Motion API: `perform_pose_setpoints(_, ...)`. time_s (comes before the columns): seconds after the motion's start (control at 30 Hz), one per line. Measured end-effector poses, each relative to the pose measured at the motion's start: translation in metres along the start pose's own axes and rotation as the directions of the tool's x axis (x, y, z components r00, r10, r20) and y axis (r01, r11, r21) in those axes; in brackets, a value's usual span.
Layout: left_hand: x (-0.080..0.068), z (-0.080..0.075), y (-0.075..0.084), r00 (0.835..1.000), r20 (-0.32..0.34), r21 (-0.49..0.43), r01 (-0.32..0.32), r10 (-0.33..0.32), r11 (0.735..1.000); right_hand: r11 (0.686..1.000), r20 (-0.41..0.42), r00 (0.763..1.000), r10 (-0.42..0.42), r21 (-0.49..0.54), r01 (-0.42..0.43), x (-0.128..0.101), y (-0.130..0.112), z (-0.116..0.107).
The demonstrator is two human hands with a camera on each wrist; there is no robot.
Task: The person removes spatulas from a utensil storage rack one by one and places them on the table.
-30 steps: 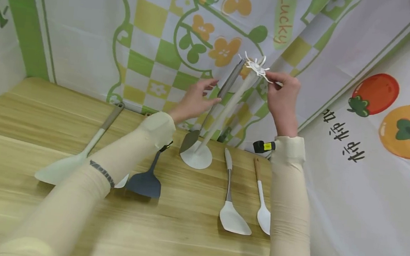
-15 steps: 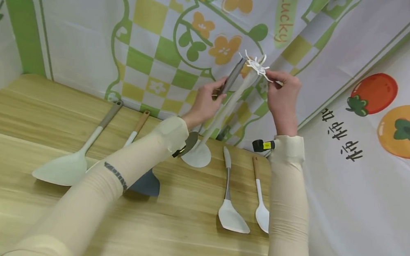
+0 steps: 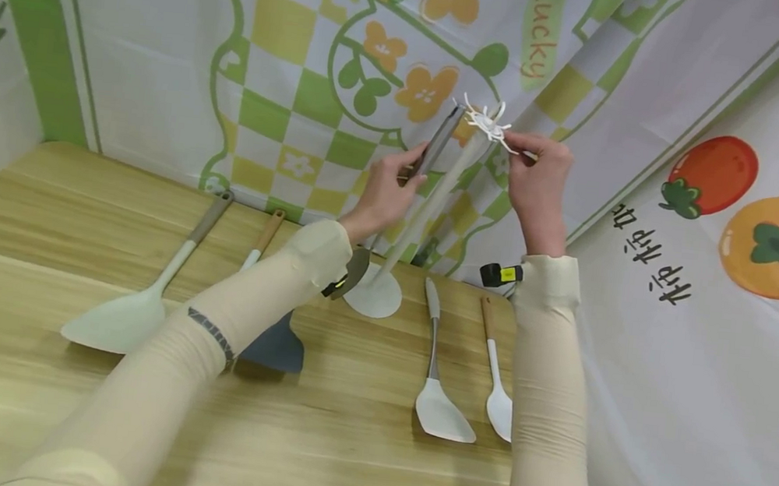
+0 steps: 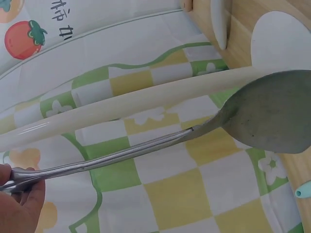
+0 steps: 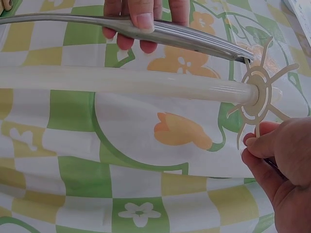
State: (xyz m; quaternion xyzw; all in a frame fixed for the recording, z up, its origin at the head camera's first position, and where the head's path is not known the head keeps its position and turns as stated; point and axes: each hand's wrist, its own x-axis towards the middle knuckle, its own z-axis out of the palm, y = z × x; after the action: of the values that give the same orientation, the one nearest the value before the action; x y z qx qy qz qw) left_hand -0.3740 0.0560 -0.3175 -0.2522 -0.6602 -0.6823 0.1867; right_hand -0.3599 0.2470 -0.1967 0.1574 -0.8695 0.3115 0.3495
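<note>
Covering most of the wooden tabletop (image 3: 356,443) toward the near edge, the two beige-sleeved forearms hid part of what lay beneath them: the dark blue-grey spatula (image 3: 277,348) showed only its blade beside the left sleeve, and the wooden-handled utensil (image 3: 262,237) behind it showed only its handle. The printed green-and-yellow checked cloth backdrop (image 3: 295,54) closed off the far side, and a white cloth with orange fruit prints (image 3: 729,229) closed the right (little free room there).

On the table stood the tall white utensil stand (image 3: 436,193), its round base (image 3: 376,295) near the back edge and its ring of hooks (image 3: 487,123) at the top. The steel-handled grey spatula (image 4: 272,111) hung alongside the pole, close to it, its handle end at one hook; whether it was fully seated could not be made out. The left hand (image 3: 383,191) gripped that handle with thumb and curled fingers. The right hand (image 3: 539,183) pinched a hook at the ring's right side with fingertips drawn together.

Left of the arms lay a pale green spatula with a grey handle (image 3: 138,297); right of the base lay a white spatula with a steel handle (image 3: 436,373) and a small white spoon with a wooden handle (image 3: 495,374), well apart from the stand. Bare wood lay open in the left foreground.
</note>
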Motion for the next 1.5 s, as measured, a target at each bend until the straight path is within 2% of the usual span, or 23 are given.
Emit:
perform_pose_setpoints(0.17,0.001,-0.006,0.003,1.000,-0.014,0.007,0.022,-0.022,1.000,1.000,0.004,1.000,0.000,0.010,0.000,0.000,-0.002,0.001)
perform_pose_setpoints(0.43,0.002,-0.014,0.010,0.999,-0.051,-0.011,0.015,-0.016,1.000,1.000,0.008,1.000,-0.004,0.009,0.004,0.000,-0.003,0.001)
perform_pose_setpoints(0.9,-0.003,-0.024,0.014,0.998,-0.058,0.020,-0.029,0.030,0.999,1.000,0.008,1.000,-0.006,-0.003,0.006,-0.002,-0.004,0.002)
perform_pose_setpoints(1.27,-0.007,-0.033,0.018,0.999,-0.043,0.027,-0.020,0.021,0.999,1.000,-0.022,1.000,0.001,-0.017,-0.001,-0.001,-0.003,0.001)
perform_pose_setpoints(1.5,-0.008,-0.039,0.017,0.997,-0.071,0.011,-0.019,0.020,1.000,1.000,-0.024,1.000,0.005,-0.021,-0.006,-0.001,-0.002,0.000)
